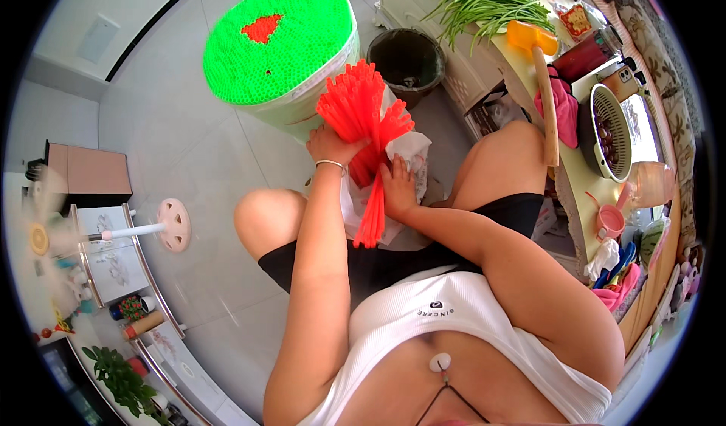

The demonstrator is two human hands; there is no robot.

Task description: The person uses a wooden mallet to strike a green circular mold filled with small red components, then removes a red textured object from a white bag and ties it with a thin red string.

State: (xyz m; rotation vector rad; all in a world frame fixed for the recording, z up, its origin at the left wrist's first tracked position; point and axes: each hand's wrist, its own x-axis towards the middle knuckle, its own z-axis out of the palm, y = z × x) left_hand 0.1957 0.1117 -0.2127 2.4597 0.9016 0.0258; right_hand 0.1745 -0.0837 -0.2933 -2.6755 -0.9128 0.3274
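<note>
A thick bundle of red straw-like tubes (354, 105) stands up between my knees, splaying out at the top, with a smaller bunch pointing down toward my lap. My left hand (334, 148), a bracelet at its wrist, is closed round the left side of the bundle. On the other side my right hand (399, 187) presses on the lower bunch, fingers against the tubes and a white plastic bag (411, 150). Beyond stands a large white tub (291, 111) packed with upright green tubes (283, 63); a red patch (262, 29) of tube ends shows among them.
A dark bucket (408, 59) is right of the tub. Along the right runs a cluttered table holding green stalks (491, 6), an orange-headed mallet (541, 71), a basket of dark round fruit (607, 133) and a pink strainer (609, 220). A fan (45, 237) stands at left.
</note>
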